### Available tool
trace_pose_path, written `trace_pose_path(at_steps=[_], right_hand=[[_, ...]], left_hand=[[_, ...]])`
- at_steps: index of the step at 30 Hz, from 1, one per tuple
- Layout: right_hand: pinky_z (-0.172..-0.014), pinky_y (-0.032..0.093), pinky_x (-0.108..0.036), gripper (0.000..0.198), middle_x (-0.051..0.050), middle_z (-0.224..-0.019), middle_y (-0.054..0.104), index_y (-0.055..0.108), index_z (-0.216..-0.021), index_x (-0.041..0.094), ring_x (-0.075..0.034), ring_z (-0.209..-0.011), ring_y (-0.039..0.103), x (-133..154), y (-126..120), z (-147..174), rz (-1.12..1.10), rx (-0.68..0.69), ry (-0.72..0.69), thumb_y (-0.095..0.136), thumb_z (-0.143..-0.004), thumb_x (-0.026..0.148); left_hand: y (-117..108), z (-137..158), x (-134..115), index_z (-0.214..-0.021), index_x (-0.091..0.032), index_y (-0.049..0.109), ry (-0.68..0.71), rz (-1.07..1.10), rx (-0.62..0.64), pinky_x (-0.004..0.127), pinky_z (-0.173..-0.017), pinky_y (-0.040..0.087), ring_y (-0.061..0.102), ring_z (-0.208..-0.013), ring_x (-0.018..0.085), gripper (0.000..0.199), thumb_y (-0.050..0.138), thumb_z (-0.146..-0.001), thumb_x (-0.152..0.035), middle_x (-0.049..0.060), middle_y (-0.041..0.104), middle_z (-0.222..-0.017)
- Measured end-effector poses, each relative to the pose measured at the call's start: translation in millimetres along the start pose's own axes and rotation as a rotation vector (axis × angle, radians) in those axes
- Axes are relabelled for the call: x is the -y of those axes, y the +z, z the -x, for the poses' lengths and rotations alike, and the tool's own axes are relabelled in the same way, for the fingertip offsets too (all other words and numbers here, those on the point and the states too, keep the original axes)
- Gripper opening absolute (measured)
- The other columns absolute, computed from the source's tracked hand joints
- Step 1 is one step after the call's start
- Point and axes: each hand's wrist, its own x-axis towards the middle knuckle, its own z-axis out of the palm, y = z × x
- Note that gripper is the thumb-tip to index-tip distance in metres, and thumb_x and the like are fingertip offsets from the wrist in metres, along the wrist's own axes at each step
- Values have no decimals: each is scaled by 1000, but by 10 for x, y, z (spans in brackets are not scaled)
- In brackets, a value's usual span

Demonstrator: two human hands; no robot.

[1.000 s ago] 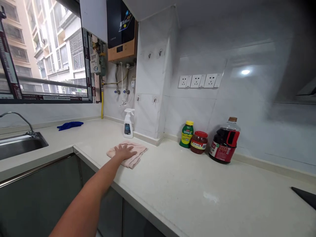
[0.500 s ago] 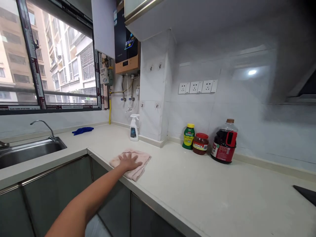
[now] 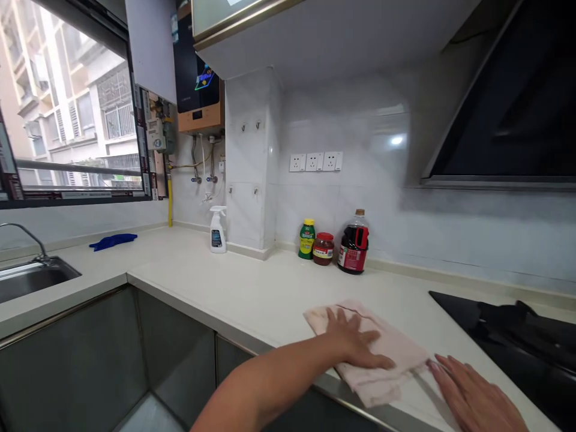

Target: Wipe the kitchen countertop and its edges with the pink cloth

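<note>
A folded pale pink cloth (image 3: pixel 382 384) lies on the white countertop (image 3: pixel 252 288), its near corner reaching over the front edge. My left hand (image 3: pixel 353 339) presses flat on top of it, fingers spread and thumb pointing right. At the lower right, my right hand (image 3: pixel 479 393) has its fingers stretched out toward the cloth's right corner. Its fingertips meet that corner or come very close; whether they touch it I cannot tell.
Along the wall stand a green bottle (image 3: pixel 306 240), a red-lidded jar (image 3: pixel 323 249) and a large dark sauce bottle (image 3: pixel 353 246). A black cooktop (image 3: pixel 508 330) lies right. Farther left are a spray bottle (image 3: pixel 218 231), a blue cloth-like item (image 3: pixel 112 241) and a sink (image 3: pixel 40 273).
My left hand and the pink cloth have moved right along the counter, toward the cooktop. My right hand has come into view. The view has turned right.
</note>
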Motion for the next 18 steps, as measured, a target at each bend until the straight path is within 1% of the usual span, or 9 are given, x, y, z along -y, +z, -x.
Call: trace_pose_path(at_steps=[2, 4, 6, 8, 10, 12, 13, 15, 18], right_hand=[[-105, 47, -52, 55, -7, -126, 65, 75, -107, 31, -33, -123, 56, -33, -26, -38, -10, 55, 21, 35, -81, 58], [-99, 53, -46, 61, -10, -122, 67, 74, -109, 27, -31, -117, 60, -22, -64, -71, -39, 113, 71, 26, -86, 57], [-90, 57, -40, 65, -11, -120, 68, 74, -109, 26, -28, -111, 63, 73, -133, -98, -60, 154, 106, 18, -92, 55], [-85, 58, -36, 62, -11, -120, 67, 72, -110, 25, -26, -108, 64, 246, -225, -120, -33, 161, 113, 19, -98, 55], [-87, 56, -36, 49, -10, -124, 63, 68, -114, 25, -24, -108, 63, 448, -311, -136, 24, 148, 114, 31, -103, 54], [-91, 54, -40, 35, -8, -126, 60, 64, -118, 23, -23, -108, 61, 607, -367, -144, 74, 124, 120, 47, -103, 50], [-93, 54, -41, 32, -7, -126, 59, 63, -119, 23, -23, -108, 60, 655, -382, -144, 87, 117, 119, 53, -101, 47], [-93, 54, -42, 31, -7, -127, 58, 61, -120, 22, -23, -108, 59, 682, -397, -126, 99, 113, 110, 58, -100, 44], [-94, 54, -41, 30, -8, -128, 59, 64, -119, 23, -23, -110, 60, 598, -409, 3, 100, 119, 94, 56, -100, 46]], left_hand=[[97, 53, -303, -154, -41, 30, 112, 19, 22, 71, -113, -13, -4, -150, 48, 98, 32, -70, -91, 1, 8, -169], [146, 157, -492, -155, -42, 29, 201, 34, 43, 69, -114, -11, -3, -151, 47, 97, 35, -71, -90, 0, 8, -169], [146, 282, -559, -155, -42, 29, 249, 39, 57, 68, -115, -9, -1, -151, 45, 94, 35, -73, -89, -2, 8, -168], [105, 408, -513, -154, -42, 30, 262, 23, 61, 67, -116, -7, 1, -152, 43, 91, 34, -75, -88, -3, 9, -168], [38, 539, -368, -153, -43, 32, 250, -2, 58, 65, -117, -6, 3, -153, 40, 89, 34, -77, -88, -4, 10, -168], [-50, 683, -136, -152, -43, 34, 205, -26, 46, 62, -119, -5, 5, -153, 38, 89, 35, -76, -89, -3, 11, -168], [-100, 763, 7, -152, -43, 35, 166, -39, 36, 61, -119, -4, 6, -153, 37, 89, 36, -76, -89, -2, 12, -167], [-208, 928, 327, -152, -44, 34, 58, -62, 31, 60, -119, -2, 6, -153, 36, 87, 35, -77, -89, -2, 13, -167], [-365, 1128, 809, -152, -46, 32, -106, -102, 6, 60, -119, 3, 7, -153, 35, 80, 29, -83, -85, -1, 13, -167]])
